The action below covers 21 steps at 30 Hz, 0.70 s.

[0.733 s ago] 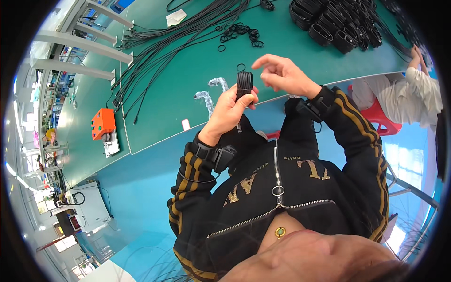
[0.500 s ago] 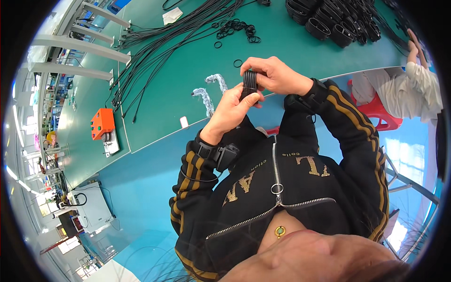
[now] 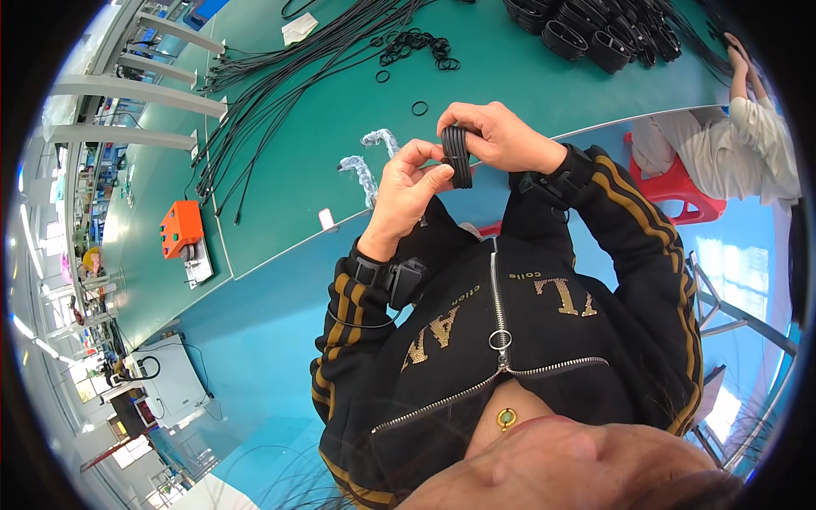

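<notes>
A coiled black cable (image 3: 457,157) is held up in front of me, close to the table's near edge, with a band across its middle. My right hand (image 3: 514,140) grips the coil from the right, index finger bent over its upper end. On the other side, my left hand (image 3: 408,191) is closed at the coil's left edge, thumb and fingertips against it. Beyond my hands on the green table lie a single black ring (image 3: 420,108) and a pile of small black rings (image 3: 412,49).
Long loose black cables (image 3: 289,76) spread over the table (image 3: 289,183) at the left. Finished-looking coils (image 3: 586,34) are heaped at the back right. An orange box (image 3: 181,228) sits at the left edge. Another person (image 3: 756,136) sits at the right beside a red stool (image 3: 684,191).
My left hand has shifted slightly left, its fingers drawn back toward the coil's edge, so more of the coil shows. My right hand keeps its hold.
</notes>
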Motion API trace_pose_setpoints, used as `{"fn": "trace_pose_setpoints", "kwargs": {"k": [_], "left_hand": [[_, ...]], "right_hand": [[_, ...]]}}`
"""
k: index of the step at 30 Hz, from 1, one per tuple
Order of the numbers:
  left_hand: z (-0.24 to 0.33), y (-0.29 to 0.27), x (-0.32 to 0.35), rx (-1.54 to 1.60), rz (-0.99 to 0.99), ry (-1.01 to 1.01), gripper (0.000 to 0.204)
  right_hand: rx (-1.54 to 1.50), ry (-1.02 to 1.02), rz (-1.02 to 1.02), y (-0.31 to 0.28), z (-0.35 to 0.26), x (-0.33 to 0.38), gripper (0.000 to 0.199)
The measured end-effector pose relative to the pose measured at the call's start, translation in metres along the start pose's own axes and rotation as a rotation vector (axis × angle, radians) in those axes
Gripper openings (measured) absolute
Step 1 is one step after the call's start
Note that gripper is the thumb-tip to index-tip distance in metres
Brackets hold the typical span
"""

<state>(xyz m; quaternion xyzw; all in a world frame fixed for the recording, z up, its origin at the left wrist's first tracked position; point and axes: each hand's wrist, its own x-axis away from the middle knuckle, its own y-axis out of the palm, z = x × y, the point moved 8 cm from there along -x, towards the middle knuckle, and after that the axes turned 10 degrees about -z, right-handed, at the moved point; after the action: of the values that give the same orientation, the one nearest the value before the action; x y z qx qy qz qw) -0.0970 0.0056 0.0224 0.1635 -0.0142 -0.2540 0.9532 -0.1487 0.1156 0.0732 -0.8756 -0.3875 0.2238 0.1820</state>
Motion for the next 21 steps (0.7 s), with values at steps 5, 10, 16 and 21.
{"fn": "trace_pose_setpoints", "kwargs": {"k": [5, 10, 16, 21], "left_hand": [[-0.003, -0.004, 0.001, 0.048, 0.106, 0.031, 0.013], [-0.005, -0.005, 0.008, -0.055, 0.176, 0.059, 0.011], [-0.001, -0.003, 0.011, -0.066, 0.306, 0.096, 0.011], [-0.004, 0.017, 0.010, -0.010, 0.232, 0.097, 0.015]], "right_hand": [[-0.060, 0.015, 0.035, 0.002, 0.003, 0.002, 0.015], [-0.085, 0.118, 0.026, 0.006, 0.013, 0.004, 0.014], [-0.032, 0.124, 0.131, 0.004, 0.015, 0.003, 0.012], [0.075, 0.069, 0.215, 0.002, 0.018, 0.009, 0.014]]}}
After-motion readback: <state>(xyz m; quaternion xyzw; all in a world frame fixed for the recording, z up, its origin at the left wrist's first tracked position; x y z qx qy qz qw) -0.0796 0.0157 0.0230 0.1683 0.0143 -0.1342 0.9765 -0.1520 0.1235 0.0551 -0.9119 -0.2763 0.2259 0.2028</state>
